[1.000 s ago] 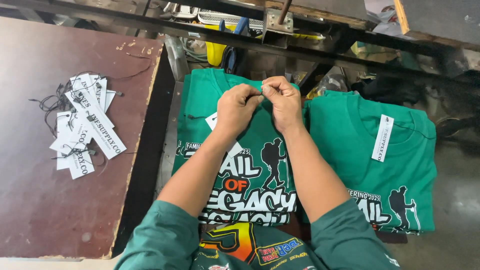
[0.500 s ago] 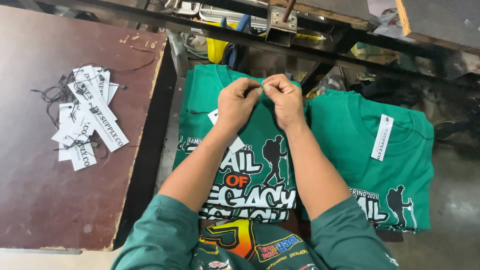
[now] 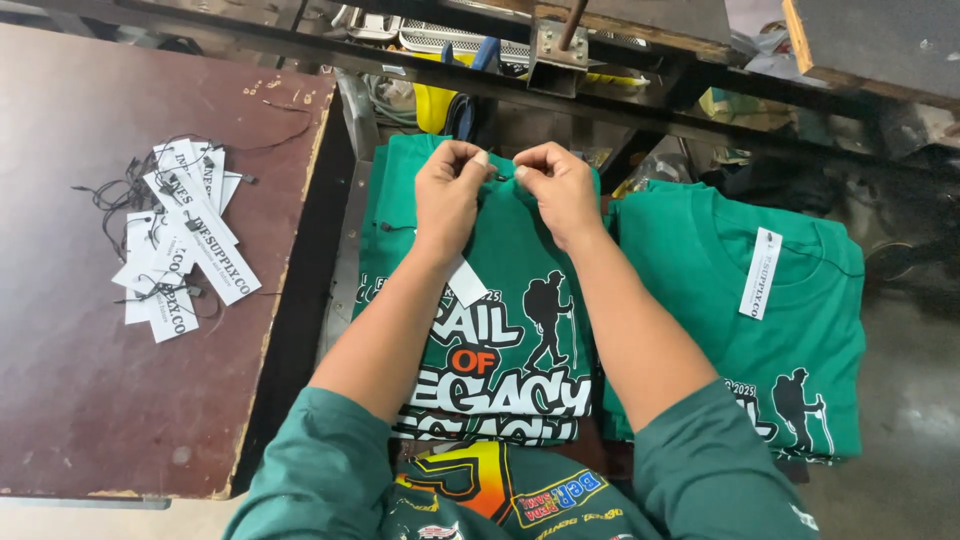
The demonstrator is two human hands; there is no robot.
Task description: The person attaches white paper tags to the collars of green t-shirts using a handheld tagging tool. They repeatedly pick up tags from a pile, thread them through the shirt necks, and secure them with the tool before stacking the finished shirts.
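Note:
A stack of folded green printed T-shirts [image 3: 500, 330] lies in front of me. Both my hands meet at the top shirt's collar. My left hand [image 3: 448, 190] and my right hand [image 3: 556, 186] pinch a thin black tag string between their fingertips. A white paper hang tag [image 3: 466, 281] dangles from the string under my left wrist. To the right lies a second pile of green shirts [image 3: 740, 330] with a white hang tag [image 3: 760, 272] attached at its collar.
A brown table [image 3: 90, 380] on the left holds a pile of loose white hang tags with black strings [image 3: 175, 245]. A dark metal frame bar [image 3: 560, 95] runs across the back, with a yellow object [image 3: 432, 105] and clutter behind it.
My hands stay pinched together at the collar, working the string with small finger movements. The view has shifted slightly. The shirts and the loose tags have not moved.

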